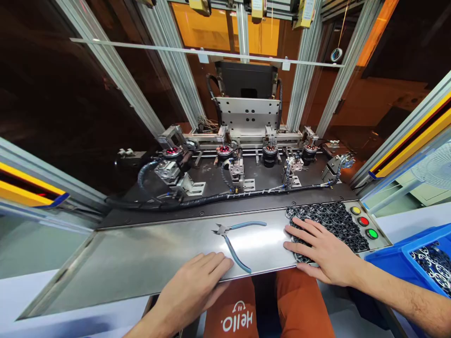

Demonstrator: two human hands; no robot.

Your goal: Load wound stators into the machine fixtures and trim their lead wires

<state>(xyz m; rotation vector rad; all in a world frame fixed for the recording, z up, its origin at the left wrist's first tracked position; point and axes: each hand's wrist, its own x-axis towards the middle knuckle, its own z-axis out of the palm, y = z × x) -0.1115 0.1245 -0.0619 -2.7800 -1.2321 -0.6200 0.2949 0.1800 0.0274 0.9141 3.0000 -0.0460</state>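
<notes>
Steel shelf (148,253) | left hand (192,286) flat, grip loose | right hand (326,253) splayed on black rings (338,220)

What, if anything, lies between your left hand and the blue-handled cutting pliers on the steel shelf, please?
Nothing visible does: the left hand rests flat on the steel shelf, its fingers just beside the blue-handled cutting pliers, with only bare metal between.

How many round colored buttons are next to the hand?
3. All sit in a row on the metal shelf, past the right hand: yellow button farthest back, red button in the middle, green button nearest. None looks hidden.
</notes>
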